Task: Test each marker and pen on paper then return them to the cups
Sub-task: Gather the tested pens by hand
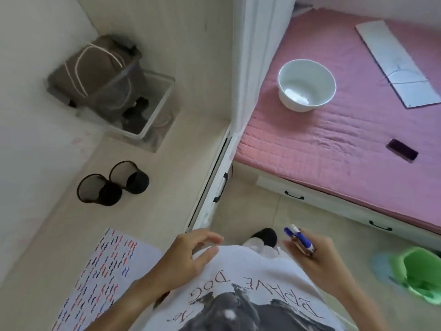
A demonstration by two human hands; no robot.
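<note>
Pale wood surface runs along the wall, carrying two black mesh cups side by side and, nearer the person, a sheet of paper covered in red, blue and black squiggles. Left hand hovers with fingers loosely spread — holding nothing. Right hand has its grip curled round a blue-capped pen, over the floor beside a pink bed with a white bowl.
</note>
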